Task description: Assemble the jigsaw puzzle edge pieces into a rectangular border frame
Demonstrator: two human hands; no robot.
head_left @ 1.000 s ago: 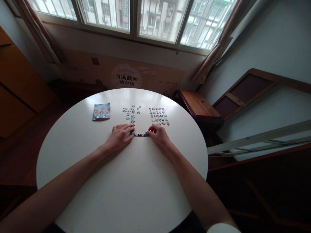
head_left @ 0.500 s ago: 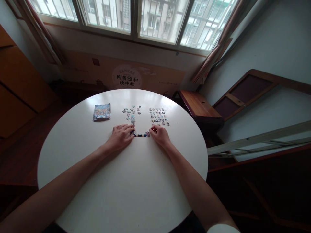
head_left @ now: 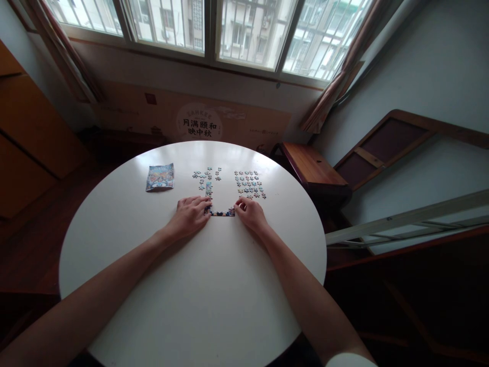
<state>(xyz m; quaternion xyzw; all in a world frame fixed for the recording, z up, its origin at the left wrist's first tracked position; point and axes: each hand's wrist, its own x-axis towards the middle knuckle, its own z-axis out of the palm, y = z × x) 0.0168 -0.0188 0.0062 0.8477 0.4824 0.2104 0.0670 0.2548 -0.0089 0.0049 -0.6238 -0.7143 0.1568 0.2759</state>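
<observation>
A joined strip of puzzle pieces (head_left: 221,213) lies on the white round table (head_left: 191,300), with a short column of joined pieces (head_left: 208,189) rising from its left end. My left hand (head_left: 189,214) rests flat on the table, fingers stretched out, its fingertips touching the strip's left corner. My right hand (head_left: 249,214) has its fingers curled and pinched on a puzzle piece at the strip's right end. Loose puzzle pieces (head_left: 249,183) lie in rows just beyond my right hand, and a smaller scatter of pieces (head_left: 206,175) lies beyond the column.
A small picture card (head_left: 159,177) lies at the far left of the table. A wooden bench (head_left: 311,168) stands close to the table's right rim. Leaning wooden frames (head_left: 385,145) fill the right side. A window wall lies behind.
My right hand has settled slightly lower onto the strip's right end. The left hand and the pieces stay where they were.
</observation>
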